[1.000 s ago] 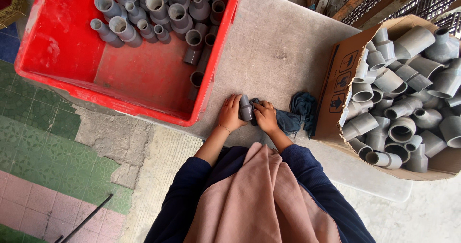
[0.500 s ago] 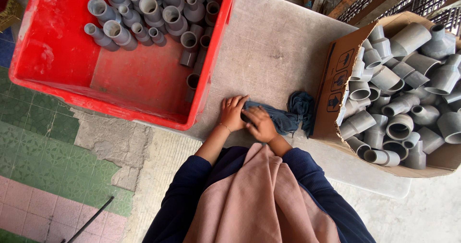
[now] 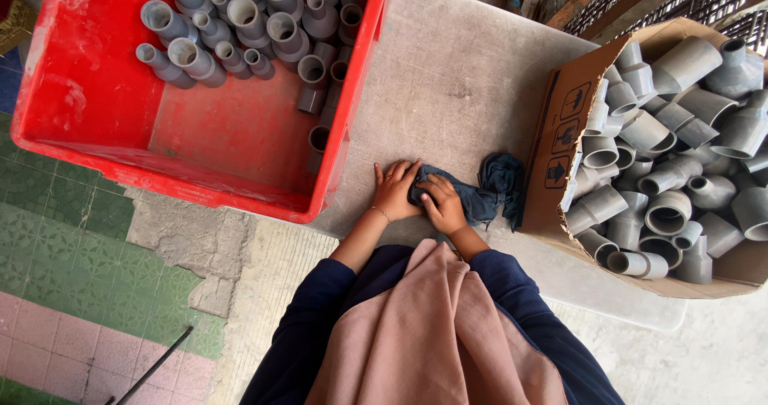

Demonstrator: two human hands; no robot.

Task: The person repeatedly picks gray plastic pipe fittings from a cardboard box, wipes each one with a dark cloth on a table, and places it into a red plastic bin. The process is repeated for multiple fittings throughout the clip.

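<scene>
Both hands meet just below the middle of the frame, on the grey concrete surface (image 3: 472,77), over a crumpled dark blue cloth rag (image 3: 480,197). The left hand (image 3: 394,191) lies flat, fingers spread and pointing up the frame, its grip wide open and pressing one end of the rag without closing round it. The right hand (image 3: 444,205) sits just beside it, fingers curled down over the bunched cloth in a loose, part-closed grip; whether something small is wrapped inside the folds cannot be told.

To do this well, it seems wise to keep the flat hand pinning the cloth while the curled one works, so the rag does not slide toward the red plastic crate (image 3: 96,145) at upper left or the cardboard box of grey plastic pipe fittings (image 3: 560,213) at right. Both forearms come up from the bottom edge, elbows bent, wrists close together.
</scene>
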